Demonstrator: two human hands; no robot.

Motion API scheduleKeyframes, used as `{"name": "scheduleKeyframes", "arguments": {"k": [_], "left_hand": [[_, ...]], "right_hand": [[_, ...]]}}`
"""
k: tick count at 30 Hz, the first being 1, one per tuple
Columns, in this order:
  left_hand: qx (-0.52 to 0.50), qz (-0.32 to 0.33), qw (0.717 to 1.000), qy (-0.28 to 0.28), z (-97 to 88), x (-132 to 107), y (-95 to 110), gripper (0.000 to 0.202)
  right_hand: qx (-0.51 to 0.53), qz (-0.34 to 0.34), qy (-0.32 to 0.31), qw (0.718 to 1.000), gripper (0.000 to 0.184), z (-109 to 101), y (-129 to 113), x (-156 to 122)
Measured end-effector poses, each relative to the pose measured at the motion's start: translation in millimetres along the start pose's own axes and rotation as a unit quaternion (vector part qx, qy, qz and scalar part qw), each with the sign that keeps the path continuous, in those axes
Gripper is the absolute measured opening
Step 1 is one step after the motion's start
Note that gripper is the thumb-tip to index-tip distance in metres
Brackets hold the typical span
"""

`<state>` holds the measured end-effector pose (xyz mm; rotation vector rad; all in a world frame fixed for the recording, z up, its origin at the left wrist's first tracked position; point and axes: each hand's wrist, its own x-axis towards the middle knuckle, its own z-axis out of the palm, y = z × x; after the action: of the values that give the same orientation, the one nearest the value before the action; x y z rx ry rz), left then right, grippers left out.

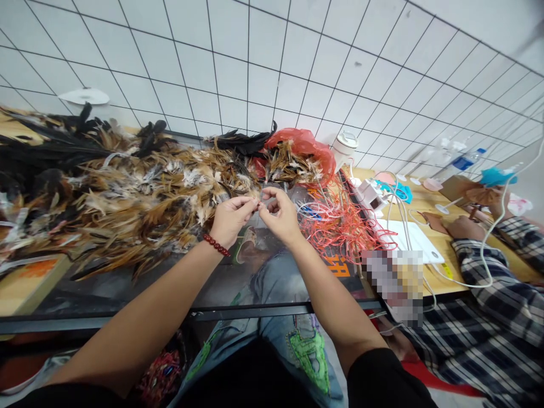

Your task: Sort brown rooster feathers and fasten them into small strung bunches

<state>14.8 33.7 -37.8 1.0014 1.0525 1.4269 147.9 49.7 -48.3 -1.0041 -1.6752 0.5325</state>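
**Two hands pinched together over a feather-strewn desk**

Head view: A dark, glossy desk (127, 289) stands against a white tiled wall (263, 56). Beyond and to the left of the hands, a deep pile of brown, tan and black feathers (127, 198) covers the desk. To the right of the hands lies a tangle of red strings (344, 226), with a red plastic bag (306, 144) of more feathers beyond it. Well off to the right, another person's plaid sleeve (488, 266) rests on a lighter wooden top.

The left hand (232, 218), with a bead bracelet (216, 245) at its wrist, and the right hand (278, 215) meet fingertip to fingertip just in front of the feather pile. Both are curled narrow, pinching a small thing (259, 203) between them. It is too small to say what it is.
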Motion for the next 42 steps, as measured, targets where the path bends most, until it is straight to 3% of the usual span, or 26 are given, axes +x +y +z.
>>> {"name": "scheduleKeyframes", "arguments": {"k": [3, 7, 10, 14, 18, 21, 26, 33, 37, 42], "left_hand": [[0.007, 0.012, 1.0, 0.009, 0.4, -0.2, -0.8, 0.025], [0.017, 0.016, 0.999, 0.029, 0.3, 0.8, -2.4, 0.024], [0.028, 0.009, 0.999, 0.033, -0.6, 1.5, -3.0, 0.023], [0.002, -0.026, 0.999, 0.018, -1.6, 1.9, -1.5, 0.025], [-0.033, -0.055, 0.998, -0.004, -1.6, 1.6, 1.1, 0.028], [-0.026, -0.047, 0.998, -0.014, -2.0, 1.3, 1.3, 0.03], [-0.05, -0.047, 0.997, -0.043, -3.5, 1.6, 1.1, 0.033], [-0.111, -0.082, 0.989, -0.056, -6.0, 3.9, 4.7, 0.034], [-0.048, -0.028, 0.998, -0.033, -5.9, 3.3, 2.4, 0.028], [0.116, 0.17, 0.978, 0.023, -3.7, 0.7, -5.4, 0.016]], "right_hand": [[0.013, 0.001, 0.0, 1.0, 0.012, -1.0, -0.8, 0.7], [-0.009, 0.011, -0.007, 1.0, 0.008, -1.8, 1.2, 1.7], [-0.032, -0.024, -0.008, 0.999, 0.006, -2.9, -1.0, 1.9], [-0.009, -0.078, -0.01, 0.997, 0.005, -3.4, -6.4, 1.9], [-0.006, -0.077, -0.001, 0.997, 0.006, -3.8, -7.2, 1.9], [-0.073, -0.111, -0.018, 0.991, 0.004, -7.6, -6.8, 1.2], [-0.22, -0.209, -0.102, 0.947, 0.007, -15.2, -9.0, -1.9], [-0.196, -0.185, -0.085, 0.959, 0.006, -14.2, -6.9, -1.9], [-0.144, -0.133, -0.027, 0.98, 0.005, -12.2, -5.2, 0.6], [-0.153, -0.106, -0.019, 0.982, 0.01, -10.5, 2.8, 3.2]]}}
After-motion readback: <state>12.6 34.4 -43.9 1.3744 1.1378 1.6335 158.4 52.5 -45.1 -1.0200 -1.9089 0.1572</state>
